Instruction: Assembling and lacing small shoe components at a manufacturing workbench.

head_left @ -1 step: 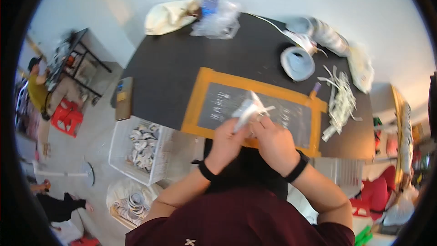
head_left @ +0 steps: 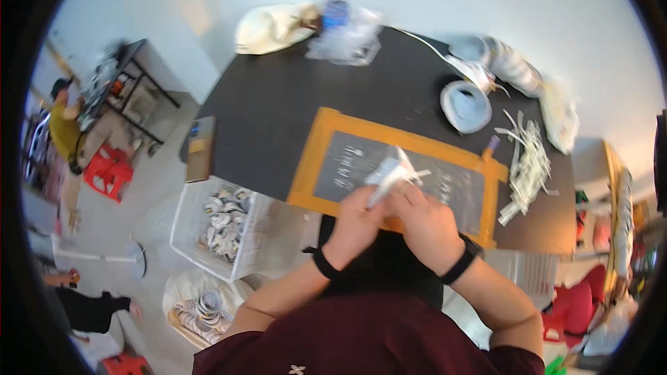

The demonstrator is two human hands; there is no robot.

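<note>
My left hand (head_left: 356, 221) and my right hand (head_left: 425, 222) are side by side, both closed on a small white folded paper piece (head_left: 390, 169). A thin white strip sticks out of the piece to the right. The hands hover over the near edge of a grey cutting mat with an orange border (head_left: 316, 160), which lies on a black table (head_left: 271, 104). Each wrist wears a black band.
A white tape roll (head_left: 464, 105) and a pile of white paper strips (head_left: 525, 161) lie at the table's right. At the far edge are a water bottle (head_left: 335, 1), a clear bag (head_left: 347, 43) and a cream bag (head_left: 271, 28). A white crate of rolls (head_left: 221, 226) stands on the floor to the left. A person in yellow (head_left: 62, 128) is far left.
</note>
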